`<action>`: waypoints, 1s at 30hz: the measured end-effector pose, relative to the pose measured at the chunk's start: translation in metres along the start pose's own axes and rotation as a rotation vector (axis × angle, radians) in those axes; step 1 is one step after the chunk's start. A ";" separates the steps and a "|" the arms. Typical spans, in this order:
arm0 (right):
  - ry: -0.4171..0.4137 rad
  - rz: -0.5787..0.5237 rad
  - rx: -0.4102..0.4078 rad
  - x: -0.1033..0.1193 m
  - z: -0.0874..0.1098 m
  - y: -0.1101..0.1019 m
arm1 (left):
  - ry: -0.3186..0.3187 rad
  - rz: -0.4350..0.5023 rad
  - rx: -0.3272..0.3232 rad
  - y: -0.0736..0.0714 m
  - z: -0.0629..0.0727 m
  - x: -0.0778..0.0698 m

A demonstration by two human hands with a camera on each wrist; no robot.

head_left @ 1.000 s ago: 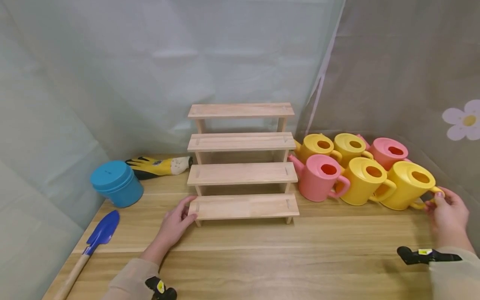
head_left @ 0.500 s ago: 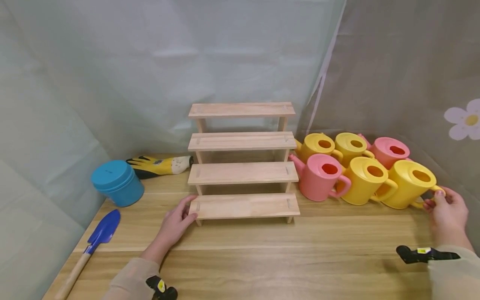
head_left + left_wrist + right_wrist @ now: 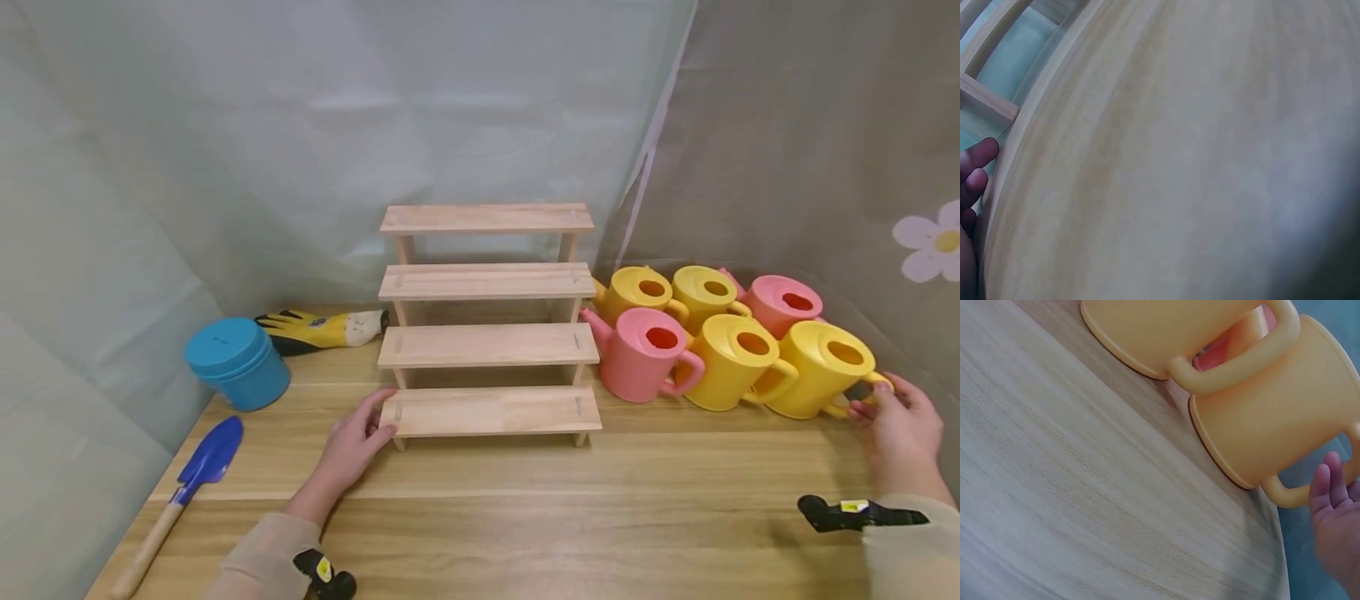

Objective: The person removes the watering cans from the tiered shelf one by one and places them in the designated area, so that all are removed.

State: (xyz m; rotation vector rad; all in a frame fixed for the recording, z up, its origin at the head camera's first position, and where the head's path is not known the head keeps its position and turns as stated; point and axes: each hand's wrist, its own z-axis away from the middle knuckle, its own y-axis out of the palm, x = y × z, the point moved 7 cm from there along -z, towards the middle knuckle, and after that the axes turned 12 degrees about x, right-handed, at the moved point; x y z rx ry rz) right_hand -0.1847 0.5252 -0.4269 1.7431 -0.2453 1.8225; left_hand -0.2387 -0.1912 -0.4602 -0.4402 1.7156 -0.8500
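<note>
A pale wooden tiered display shelf [image 3: 487, 344] stands upright mid-table in the head view. My left hand [image 3: 352, 443] holds the left end of its lowest tier, thumb at the front corner and index finger towards the back. In the left wrist view, fingertips [image 3: 977, 156] show at the edge, near a shelf leg. At the far right, my right hand [image 3: 903, 425] grips the handle of the front-right yellow watering can [image 3: 821, 371], thumb on top. The right wrist view shows fingers [image 3: 1329, 487] by that handle; the can's base sits on the table.
Left of that can stand another yellow watering can [image 3: 727, 367] and a pink one [image 3: 639, 360], with several more behind. A lidded blue tub [image 3: 238, 367], a yellow-and-black work glove [image 3: 322, 331] and a blue trowel [image 3: 206, 458] lie left. Fabric walls enclose the table.
The view shifts slightly, carrying everything a little to the right. Both hands keep their places on the shelf and the yellow can's handle.
</note>
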 end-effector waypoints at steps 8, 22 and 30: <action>0.023 0.269 -0.058 0.024 0.010 0.011 | -0.051 0.115 0.079 -0.001 0.000 0.005; -0.077 0.408 0.013 0.063 0.007 0.048 | -0.156 0.095 0.090 -0.075 -0.014 -0.004; -0.136 0.945 0.212 0.087 0.006 0.108 | -0.294 -0.074 0.070 -0.126 -0.033 -0.008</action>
